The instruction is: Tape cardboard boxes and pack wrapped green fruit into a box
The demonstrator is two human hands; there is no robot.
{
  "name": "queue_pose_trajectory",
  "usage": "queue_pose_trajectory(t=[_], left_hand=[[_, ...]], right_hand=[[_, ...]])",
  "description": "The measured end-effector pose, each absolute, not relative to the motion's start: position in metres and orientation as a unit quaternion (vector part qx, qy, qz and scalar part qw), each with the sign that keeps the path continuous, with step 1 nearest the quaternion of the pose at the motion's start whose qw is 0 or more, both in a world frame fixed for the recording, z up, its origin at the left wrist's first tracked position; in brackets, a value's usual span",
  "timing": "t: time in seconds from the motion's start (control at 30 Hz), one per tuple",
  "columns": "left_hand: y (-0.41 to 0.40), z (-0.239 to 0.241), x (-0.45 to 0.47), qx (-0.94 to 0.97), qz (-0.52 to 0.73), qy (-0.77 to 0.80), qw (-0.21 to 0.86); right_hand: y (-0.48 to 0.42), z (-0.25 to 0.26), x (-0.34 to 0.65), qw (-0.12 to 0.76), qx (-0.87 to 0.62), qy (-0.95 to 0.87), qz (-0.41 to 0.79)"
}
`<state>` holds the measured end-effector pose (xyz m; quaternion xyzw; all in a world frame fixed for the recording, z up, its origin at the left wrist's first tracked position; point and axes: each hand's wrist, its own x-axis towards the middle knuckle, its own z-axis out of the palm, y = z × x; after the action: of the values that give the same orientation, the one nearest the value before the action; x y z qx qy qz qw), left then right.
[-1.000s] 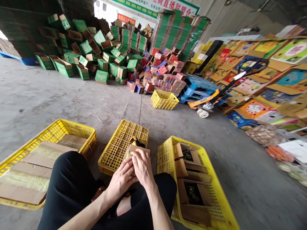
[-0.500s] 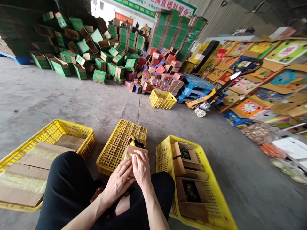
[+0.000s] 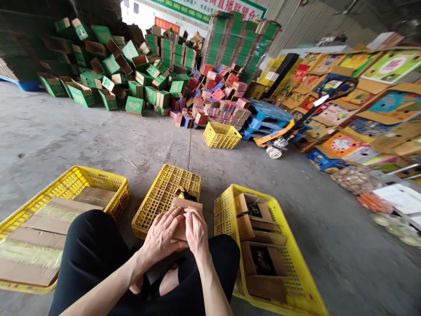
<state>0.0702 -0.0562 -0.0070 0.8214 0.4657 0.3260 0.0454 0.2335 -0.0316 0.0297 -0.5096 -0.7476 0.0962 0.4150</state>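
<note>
A small brown cardboard box (image 3: 180, 231) is between my hands, at the near end of an upturned yellow crate (image 3: 161, 186). My left hand (image 3: 163, 231) grips its left side, fingers stretched over the upper edge and thumb low on the near face. My right hand (image 3: 196, 228) holds the right side with bent fingers near the top edge. Just behind the box lies a black and yellow tape dispenser (image 3: 186, 194), partly hidden by it. On the right, a yellow crate (image 3: 294, 245) holds open cardboard boxes (image 3: 263, 261) with dark contents.
On the left, another yellow crate (image 3: 123, 193) holds taped cardboard boxes (image 3: 36, 248). Farther off stand a small yellow crate (image 3: 222, 136), a pallet jack (image 3: 279, 139) and blue pallets (image 3: 266, 114). Green cartons (image 3: 134, 105) lie heaped at the back; colourful cartons (image 3: 351, 151) are stacked right.
The cardboard box has turned a little between my hands, so its near face shows more. My left hand has shifted slightly left, and its fingers have moved over the upper edge.
</note>
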Motion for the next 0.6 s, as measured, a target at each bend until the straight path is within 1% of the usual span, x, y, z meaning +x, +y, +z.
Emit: queue_pose_trajectory(t=[0.2,0.43,0.6], left_hand=[[-0.057,-0.006,0.079,0.818,0.328,0.471,0.041],[-0.071,-0.014,0.078,0.821,0.334,0.461,0.043],[-0.082,-0.021,0.077,0.815,0.362,0.449,0.056]], right_hand=[[-0.033,0.028,0.233,0.422,-0.521,-0.735,0.098],[-0.035,0.023,0.222,0.426,-0.542,-0.722,0.058],[-0.036,0.023,0.222,0.429,-0.546,-0.718,0.053]])
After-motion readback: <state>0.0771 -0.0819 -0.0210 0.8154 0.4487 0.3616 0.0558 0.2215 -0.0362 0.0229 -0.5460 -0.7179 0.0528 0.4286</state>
